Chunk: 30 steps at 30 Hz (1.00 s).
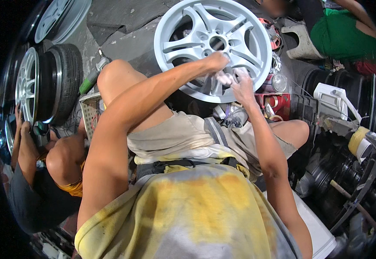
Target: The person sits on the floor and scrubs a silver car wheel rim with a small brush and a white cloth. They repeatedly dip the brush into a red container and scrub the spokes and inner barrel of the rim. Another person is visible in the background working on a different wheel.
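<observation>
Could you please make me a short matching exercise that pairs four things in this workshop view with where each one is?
Things
1. Large pale wheel
2. Tool with a green body
3. Black tyre
4. Red container

Places
A. Just beyond the right knee
B. At the far left, standing on edge beside another spoked wheel
C. Under the left hand and right hand
D. Close by the left knee, on its outer side

Right pairs: 1-C, 2-D, 3-B, 4-A.
</observation>
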Each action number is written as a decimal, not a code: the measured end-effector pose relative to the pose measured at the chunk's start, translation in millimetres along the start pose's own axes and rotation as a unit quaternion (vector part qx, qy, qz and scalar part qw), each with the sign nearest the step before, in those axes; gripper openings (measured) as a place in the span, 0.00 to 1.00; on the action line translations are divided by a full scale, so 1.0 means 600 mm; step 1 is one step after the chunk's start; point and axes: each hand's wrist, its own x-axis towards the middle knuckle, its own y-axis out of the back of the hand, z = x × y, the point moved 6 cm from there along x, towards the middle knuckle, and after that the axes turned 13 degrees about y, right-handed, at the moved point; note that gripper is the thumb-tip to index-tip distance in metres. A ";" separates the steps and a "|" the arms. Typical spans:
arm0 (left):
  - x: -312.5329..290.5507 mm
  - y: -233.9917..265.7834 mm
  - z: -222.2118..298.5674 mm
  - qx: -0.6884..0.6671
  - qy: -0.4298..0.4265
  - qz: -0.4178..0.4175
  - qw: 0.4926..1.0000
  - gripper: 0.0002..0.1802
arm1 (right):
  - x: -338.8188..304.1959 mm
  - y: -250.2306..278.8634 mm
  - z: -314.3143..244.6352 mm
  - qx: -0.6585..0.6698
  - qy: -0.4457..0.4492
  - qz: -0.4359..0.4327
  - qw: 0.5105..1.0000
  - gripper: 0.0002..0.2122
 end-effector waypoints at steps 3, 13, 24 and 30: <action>-0.028 0.051 0.089 -0.105 -0.061 0.053 0.991 0.20 | 0.021 0.044 -0.037 -0.082 0.097 0.045 0.991 0.09; -0.142 0.205 0.206 -0.197 -0.245 0.140 0.939 0.15 | 0.056 -0.039 -0.067 -0.332 0.379 -0.358 0.786 0.12; -0.154 0.214 0.218 -0.156 -0.296 0.150 0.930 0.11 | 0.061 -0.041 -0.047 -0.295 0.189 -0.398 0.848 0.11; -0.166 0.208 0.212 -0.119 -0.298 0.154 0.935 0.11 | 0.071 -0.050 -0.051 -0.290 0.344 -0.343 0.825 0.09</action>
